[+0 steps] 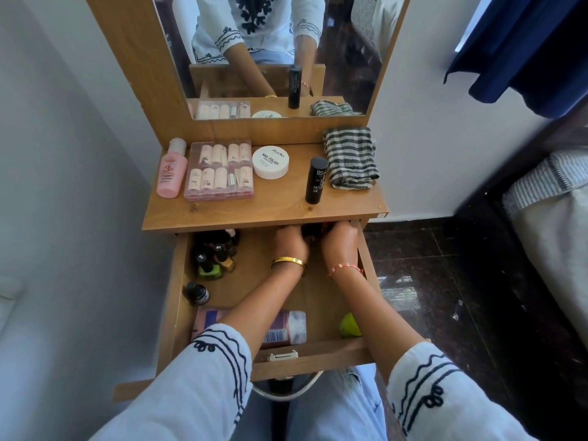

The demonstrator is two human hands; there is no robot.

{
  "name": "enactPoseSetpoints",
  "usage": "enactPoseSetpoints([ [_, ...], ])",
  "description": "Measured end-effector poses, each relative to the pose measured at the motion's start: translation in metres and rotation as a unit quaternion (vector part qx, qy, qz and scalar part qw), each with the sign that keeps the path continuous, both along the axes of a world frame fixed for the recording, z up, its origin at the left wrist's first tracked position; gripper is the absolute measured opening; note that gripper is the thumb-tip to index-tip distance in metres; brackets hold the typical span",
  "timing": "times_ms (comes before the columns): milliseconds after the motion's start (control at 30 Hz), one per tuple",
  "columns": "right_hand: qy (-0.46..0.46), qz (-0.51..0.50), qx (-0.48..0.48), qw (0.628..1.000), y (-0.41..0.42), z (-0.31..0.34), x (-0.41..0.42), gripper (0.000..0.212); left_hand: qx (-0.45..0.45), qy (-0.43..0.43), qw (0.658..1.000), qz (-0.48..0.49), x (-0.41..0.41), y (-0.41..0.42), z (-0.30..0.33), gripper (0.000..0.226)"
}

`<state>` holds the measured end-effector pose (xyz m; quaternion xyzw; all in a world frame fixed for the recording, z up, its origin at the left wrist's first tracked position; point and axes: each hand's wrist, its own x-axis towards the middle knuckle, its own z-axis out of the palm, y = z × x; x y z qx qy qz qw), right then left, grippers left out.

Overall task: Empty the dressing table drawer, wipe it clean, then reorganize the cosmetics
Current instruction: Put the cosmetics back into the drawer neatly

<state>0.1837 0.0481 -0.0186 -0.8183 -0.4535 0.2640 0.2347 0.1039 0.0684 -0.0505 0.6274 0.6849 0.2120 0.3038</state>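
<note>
While both hands reach to the back of the open drawer at frame centre, the desk edge hides the fingers, so their grip cannot be told. Left hand and right hand flank something dark. Nail polish bottles crowd the drawer's left; a striped cloth lies upper right.

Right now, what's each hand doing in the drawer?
Left hand: curled on dark items at the drawer back; grip unclear.
Right hand: likewise, cannot tell.

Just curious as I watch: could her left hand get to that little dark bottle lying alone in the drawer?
Probably yes. The little dark bottle lies uncovered near the drawer's left wall, and the left hand only needs to draw back from the rear.
</note>
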Motion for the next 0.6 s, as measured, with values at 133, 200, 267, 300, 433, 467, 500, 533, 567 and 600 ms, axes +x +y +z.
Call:
enactPoseSetpoints([
  [133, -0.011, 0.003, -0.015, 1.000, -0.002, 0.003, -0.001, 0.027, 0.005, -0.034, 0.999, 0.020, -0.005, 0.001, 0.000, 0.032],
  [200, -0.001, -0.004, -0.018, 1.000, -0.003, 0.006, -0.002, 0.024, -0.007, -0.032, 0.999, 0.017, -0.007, 0.001, 0.000, 0.032],
  [267, 0.002, -0.010, 0.006, 1.000, -0.002, 0.006, 0.000, 0.024, -0.016, -0.035, 0.999, 0.014, -0.006, 0.000, 0.000, 0.030],
  [300, -0.010, 0.002, 0.002, 1.000, 0.000, 0.003, 0.000, 0.023, -0.015, -0.041, 0.999, 0.014, -0.005, -0.001, 0.001, 0.029],
  [433, -0.055, 0.030, -0.001, 0.998, 0.004, -0.001, -0.002, 0.020, -0.011, -0.045, 0.999, 0.017, -0.004, -0.002, 0.003, 0.027],
  [467, -0.056, 0.032, 0.000, 0.998, 0.005, -0.002, -0.002, 0.019, -0.012, -0.042, 0.999, 0.016, -0.004, -0.002, 0.004, 0.027],
  [500, -0.062, 0.034, 0.006, 0.998, 0.007, -0.005, -0.001, 0.018, -0.013, -0.039, 0.999, 0.016, -0.004, -0.002, 0.004, 0.027],
  [533, -0.062, 0.032, 0.005, 0.998, 0.007, -0.006, -0.001, 0.017, -0.011, -0.037, 0.999, 0.015, -0.004, -0.002, 0.005, 0.027],
  [567, -0.063, 0.034, 0.001, 0.997, 0.008, -0.007, -0.001, 0.017, -0.010, -0.036, 0.999, 0.015, -0.004, -0.002, 0.005, 0.027],
  [600, -0.064, 0.034, -0.002, 0.997, 0.008, -0.007, -0.001, 0.017, -0.011, -0.035, 0.999, 0.016, -0.004, -0.003, 0.005, 0.027],
])
